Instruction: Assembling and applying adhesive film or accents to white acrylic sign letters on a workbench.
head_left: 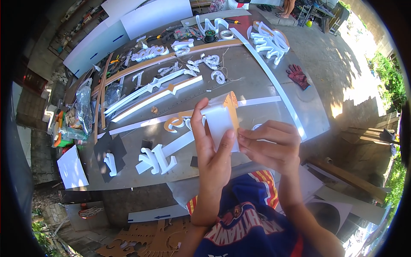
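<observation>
Above the near side of the metal table I hold up a deep-sided white sign letter (219, 123) with a tan paper face. My left hand (212, 162) is closed around its white side, thumb in front and fingers reaching up the left edge. The fingertips of my right hand (272, 144) are pinched at the lower right edge, by the tan face; whether they grip only the letter or a bit of its paper is too small to tell. Behind it lies a curved tan-and-white letter (173, 125). More white letters (159, 161) stand to the left.
The grey metal table (239, 88) carries long white strips (274, 77), several letters and wooden slats (180, 55). A dark red glove (298, 76) lies near its right edge. White sheets (156, 23) lean along the far side. At the back stands another person, legs (287, 7) showing.
</observation>
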Motion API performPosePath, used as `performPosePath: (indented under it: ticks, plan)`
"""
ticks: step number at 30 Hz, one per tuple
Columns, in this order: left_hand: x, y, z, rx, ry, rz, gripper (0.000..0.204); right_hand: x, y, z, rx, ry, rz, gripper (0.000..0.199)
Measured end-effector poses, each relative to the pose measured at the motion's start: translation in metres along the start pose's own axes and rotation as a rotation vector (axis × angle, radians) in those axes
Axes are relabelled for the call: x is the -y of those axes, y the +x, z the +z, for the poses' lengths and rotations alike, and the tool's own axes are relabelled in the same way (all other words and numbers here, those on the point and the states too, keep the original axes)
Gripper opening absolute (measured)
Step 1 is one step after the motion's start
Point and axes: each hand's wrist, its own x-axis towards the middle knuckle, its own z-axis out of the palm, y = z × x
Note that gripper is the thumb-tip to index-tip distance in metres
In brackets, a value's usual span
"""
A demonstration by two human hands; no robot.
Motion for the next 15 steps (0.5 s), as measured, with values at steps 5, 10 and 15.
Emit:
performPosePath:
  ticks: [5, 10, 15]
  plan:
    - [-0.0028, -0.0008, 0.0044, -0.026, -0.069, -0.044, 0.064, -0.0017, -0.0011, -0.0008, -0.004, 0.028, 0.016, 0.025]
    - [-0.0012, 0.0008, 0.0039, -0.042, -0.090, -0.086, 0.064, -0.0060, -0.0020, -0.0004, 0.010, 0.080, 0.059, 0.024]
    - [-0.0006, -0.0004, 0.0028, -0.050, -0.081, -0.081, 0.063, -0.0050, -0.0006, -0.0021, 0.041, 0.079, 0.063, 0.025]
